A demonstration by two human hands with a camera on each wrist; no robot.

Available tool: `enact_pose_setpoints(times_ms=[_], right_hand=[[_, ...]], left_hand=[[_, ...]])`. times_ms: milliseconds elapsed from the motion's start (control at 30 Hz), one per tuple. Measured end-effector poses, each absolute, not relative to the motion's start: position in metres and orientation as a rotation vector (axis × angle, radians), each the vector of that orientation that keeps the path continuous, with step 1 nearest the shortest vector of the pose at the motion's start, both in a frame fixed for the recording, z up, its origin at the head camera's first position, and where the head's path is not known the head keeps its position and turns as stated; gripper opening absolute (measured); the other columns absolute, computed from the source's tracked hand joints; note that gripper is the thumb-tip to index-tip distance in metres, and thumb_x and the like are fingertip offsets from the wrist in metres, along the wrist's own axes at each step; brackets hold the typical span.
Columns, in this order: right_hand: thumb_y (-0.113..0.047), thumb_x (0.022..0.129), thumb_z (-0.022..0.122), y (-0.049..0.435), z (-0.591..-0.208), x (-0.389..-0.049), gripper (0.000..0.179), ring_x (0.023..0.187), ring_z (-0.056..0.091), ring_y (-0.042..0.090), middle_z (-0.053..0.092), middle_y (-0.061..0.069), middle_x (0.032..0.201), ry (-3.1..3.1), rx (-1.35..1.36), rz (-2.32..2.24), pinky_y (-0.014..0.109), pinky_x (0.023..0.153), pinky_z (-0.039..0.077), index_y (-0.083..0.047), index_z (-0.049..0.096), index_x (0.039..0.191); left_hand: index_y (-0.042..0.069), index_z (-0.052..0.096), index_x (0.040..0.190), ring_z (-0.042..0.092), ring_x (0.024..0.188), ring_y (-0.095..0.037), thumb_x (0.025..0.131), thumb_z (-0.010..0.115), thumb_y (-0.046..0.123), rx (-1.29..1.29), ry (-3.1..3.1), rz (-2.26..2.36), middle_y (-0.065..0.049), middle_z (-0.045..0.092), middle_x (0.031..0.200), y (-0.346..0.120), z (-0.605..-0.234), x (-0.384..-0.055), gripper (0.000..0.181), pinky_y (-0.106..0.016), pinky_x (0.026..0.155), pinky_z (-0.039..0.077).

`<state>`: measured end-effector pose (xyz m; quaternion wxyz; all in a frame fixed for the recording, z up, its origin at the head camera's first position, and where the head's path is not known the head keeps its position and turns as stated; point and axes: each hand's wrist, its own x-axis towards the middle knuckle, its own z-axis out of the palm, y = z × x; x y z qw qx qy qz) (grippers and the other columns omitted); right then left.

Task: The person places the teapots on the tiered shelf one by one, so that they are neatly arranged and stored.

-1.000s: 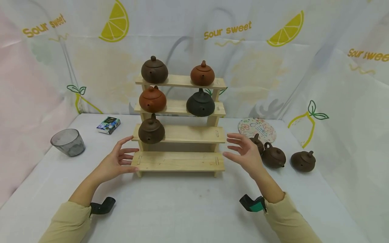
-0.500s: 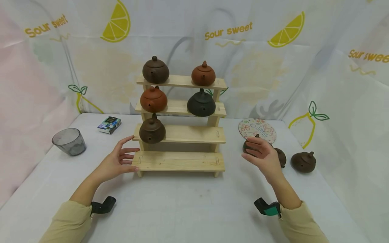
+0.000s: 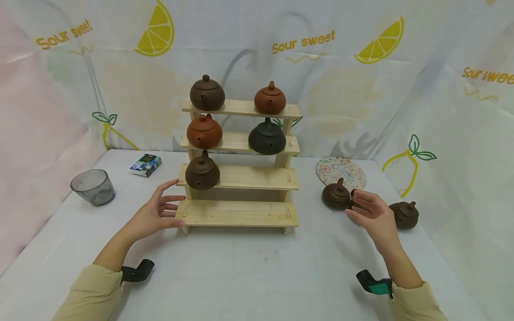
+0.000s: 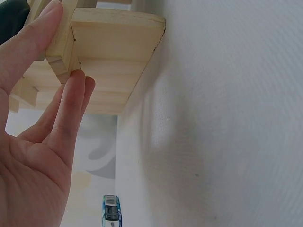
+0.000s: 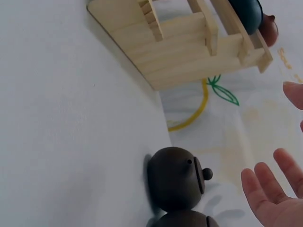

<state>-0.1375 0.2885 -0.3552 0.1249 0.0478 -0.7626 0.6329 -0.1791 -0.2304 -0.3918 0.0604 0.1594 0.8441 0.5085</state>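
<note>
My left hand [image 3: 152,214] holds the left end of a stepped wooden display rack [image 3: 237,214]; in the left wrist view its thumb and fingers [image 4: 71,104] lie on opposite sides of a shelf board [image 4: 61,52]. My right hand [image 3: 373,216], fingers loosely bent and holding nothing, hovers at three brown teapots on the table. It mostly hides the middle teapot [image 3: 352,203]; the left teapot [image 3: 336,195] and right teapot [image 3: 404,215] show on either side. On the rack's third tier, at left, stands a brown teapot [image 3: 202,172]. The bottom tier is bare.
Higher tiers bear a dark brown teapot [image 3: 207,94], two reddish teapots [image 3: 270,100] and a black teapot [image 3: 267,137]. A glass cup [image 3: 94,187] and small box [image 3: 146,165] stand left. A round patterned mat [image 3: 341,171] lies behind the loose teapots.
My right hand has moved rightward from beside the rack, past the left loose teapot, to the middle one. The left hand stays on the rack.
</note>
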Motion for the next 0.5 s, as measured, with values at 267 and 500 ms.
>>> enact_pose_setpoints(times_ms=[267, 500], right_hand=[[0.005, 0.078, 0.072, 0.31, -0.366, -0.136, 0.043, 0.096, 0.057, 0.003, 0.057, -0.009, 0.109, -2.255, 0.031, 1.682, 0.011, 0.076, 0.047, -0.006, 0.058, 0.117], [-0.016, 0.081, 0.074, 0.335, -0.38, -0.143, 0.053, 0.101, 0.05, -0.002, 0.053, -0.002, 0.117, -2.394, -0.16, 1.461, 0.007, 0.08, 0.042, 0.0, 0.05, 0.126]], left_hand=[[0.028, 0.007, 0.148, 0.054, 0.107, -0.038, 0.071, 0.082, 0.02, 0.475, 2.559, 1.536, -0.025, 0.044, 0.134, -0.231, -0.392, -0.179, 0.108, -0.036, 0.084, 0.05], [0.028, 0.008, 0.148, 0.054, 0.107, -0.037, 0.071, 0.082, 0.019, 0.477, 2.551, 1.546, -0.025, 0.044, 0.134, -0.231, -0.394, -0.179, 0.108, -0.034, 0.084, 0.05]])
